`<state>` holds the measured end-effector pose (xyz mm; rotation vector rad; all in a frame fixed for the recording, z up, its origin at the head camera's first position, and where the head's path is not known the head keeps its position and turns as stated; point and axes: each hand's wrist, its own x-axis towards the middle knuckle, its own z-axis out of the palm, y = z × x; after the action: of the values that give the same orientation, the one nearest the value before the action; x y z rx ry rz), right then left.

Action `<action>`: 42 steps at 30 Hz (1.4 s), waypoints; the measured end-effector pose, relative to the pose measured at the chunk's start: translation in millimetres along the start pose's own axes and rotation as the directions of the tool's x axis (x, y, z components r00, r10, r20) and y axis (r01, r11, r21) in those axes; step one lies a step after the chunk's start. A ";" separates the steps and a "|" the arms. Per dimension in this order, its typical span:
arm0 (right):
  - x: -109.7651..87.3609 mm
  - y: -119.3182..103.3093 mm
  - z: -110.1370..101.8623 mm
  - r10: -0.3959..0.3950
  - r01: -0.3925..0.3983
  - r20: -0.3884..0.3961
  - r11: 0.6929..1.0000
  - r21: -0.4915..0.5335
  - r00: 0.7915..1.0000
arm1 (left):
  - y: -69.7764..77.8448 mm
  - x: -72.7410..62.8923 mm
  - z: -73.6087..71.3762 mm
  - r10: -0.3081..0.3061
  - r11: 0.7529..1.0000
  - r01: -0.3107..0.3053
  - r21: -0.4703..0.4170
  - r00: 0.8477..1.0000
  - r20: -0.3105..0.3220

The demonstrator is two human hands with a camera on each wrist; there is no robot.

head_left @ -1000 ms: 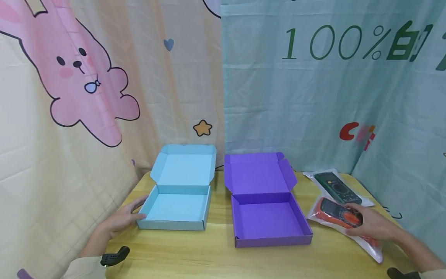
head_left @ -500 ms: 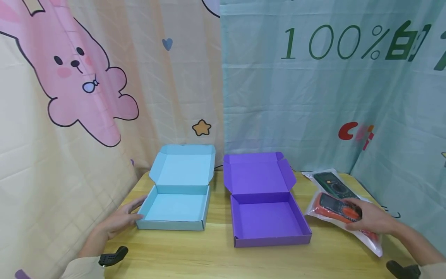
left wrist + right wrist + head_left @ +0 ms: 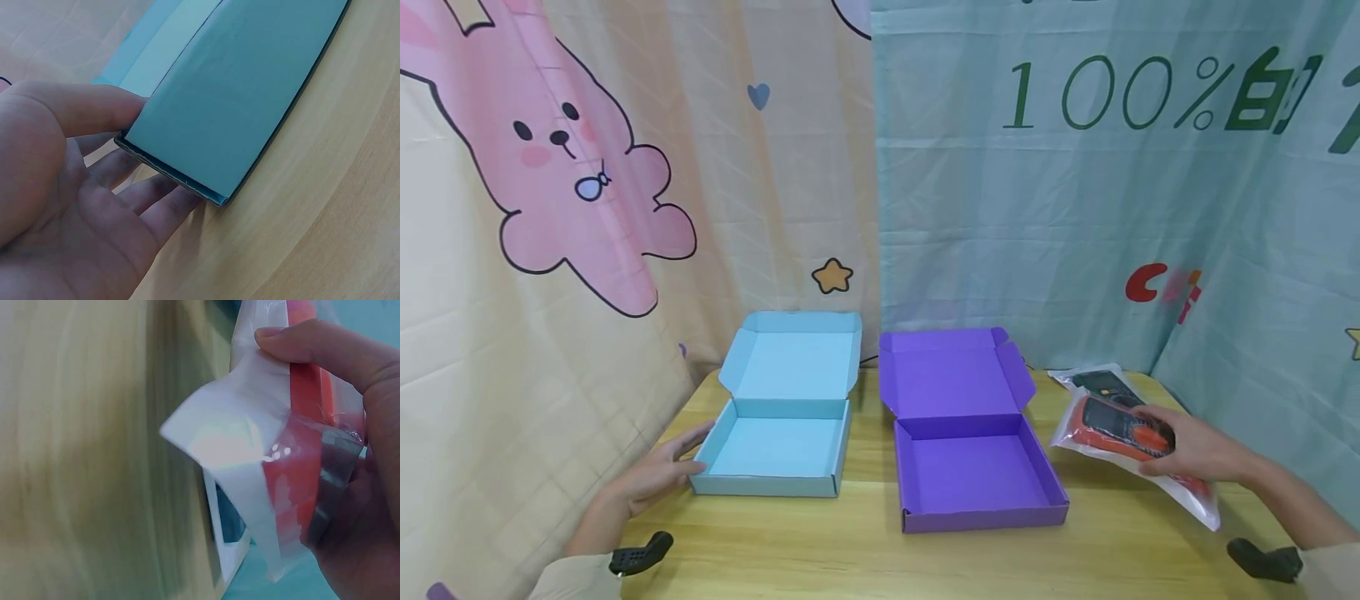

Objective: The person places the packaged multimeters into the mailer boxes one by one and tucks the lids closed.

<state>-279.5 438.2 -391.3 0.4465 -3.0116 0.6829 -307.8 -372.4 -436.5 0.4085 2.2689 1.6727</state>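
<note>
On the right, my right hand grips a red multimeter in a clear plastic bag, raised off the table and tilted. In the right wrist view the thumb lies along the red side of the bagged multimeter. A second bagged multimeter, dark green, lies partly hidden behind it. My left hand holds the front left corner of an open light blue box, thumb at the rim and fingers along the outer side. The left wrist view shows the thumb right at the box's corner.
An open purple box stands mid-table, lid raised, between the light blue box and the multimeters. Both boxes have bare insides. The wooden table ends at printed curtains behind and at the sides.
My right hand has lifted the bagged red multimeter up and slightly left, so it covers more of the green one. The left hand stays at the light blue box.
</note>
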 end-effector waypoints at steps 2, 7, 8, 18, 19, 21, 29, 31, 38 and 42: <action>2.0 -4.7 -2.3 -0.009 0.009 -0.008 1.000 -0.003 1.000 | -0.2 0.2 -0.7 -0.005 1.000 0.005 0.000 1.000 -0.001; 7.4 -17.0 -8.0 -0.032 0.032 -0.014 0.999 -0.020 0.999 | -0.2 -0.5 -1.0 -0.005 1.000 0.005 0.027 1.000 -0.005; 8.7 -19.5 -8.7 -0.039 0.039 -0.012 0.999 -0.023 0.999 | -0.1 -0.8 -0.9 -0.005 1.000 0.005 0.028 1.000 -0.005; 24.5 -36.2 -12.0 -0.086 0.086 -0.024 0.996 -0.007 0.996 | -2.0 -2.8 -1.6 -0.006 1.000 0.006 0.003 1.000 -0.014; 25.8 -37.8 -12.3 -0.089 0.089 -0.026 0.996 -0.006 0.996 | -2.1 -3.0 -1.7 -0.009 1.000 0.009 -0.004 1.000 -0.017; 28.1 -41.5 -12.8 -0.096 0.095 -0.033 0.995 -0.007 0.995 | -2.3 -2.8 -2.0 -0.007 1.000 0.007 -0.001 1.000 -0.014; 42.0 -55.8 -10.5 -0.108 0.106 -0.028 0.993 -0.054 0.994 | -2.3 -2.1 -2.5 -0.003 1.000 0.003 0.006 1.000 0.000; 46.3 -59.7 -10.1 -0.117 0.115 -0.031 0.991 -0.067 0.993 | -2.3 -1.9 -2.5 -0.002 1.000 0.002 -0.003 1.000 -0.001; 57.5 -76.9 -11.3 -0.107 0.106 0.001 0.992 -0.072 0.994 | -1.4 -1.5 -1.5 -0.005 1.000 0.005 -0.007 1.000 -0.003; 63.8 -84.0 -10.1 -0.109 0.110 0.038 0.993 -0.037 0.993 | -2.0 -1.7 -1.2 -0.024 1.000 0.024 -0.008 1.000 -0.006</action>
<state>-317.5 352.6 -341.6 0.6235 -3.0003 0.6147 -306.9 -374.7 -438.0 0.3735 2.2623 1.6731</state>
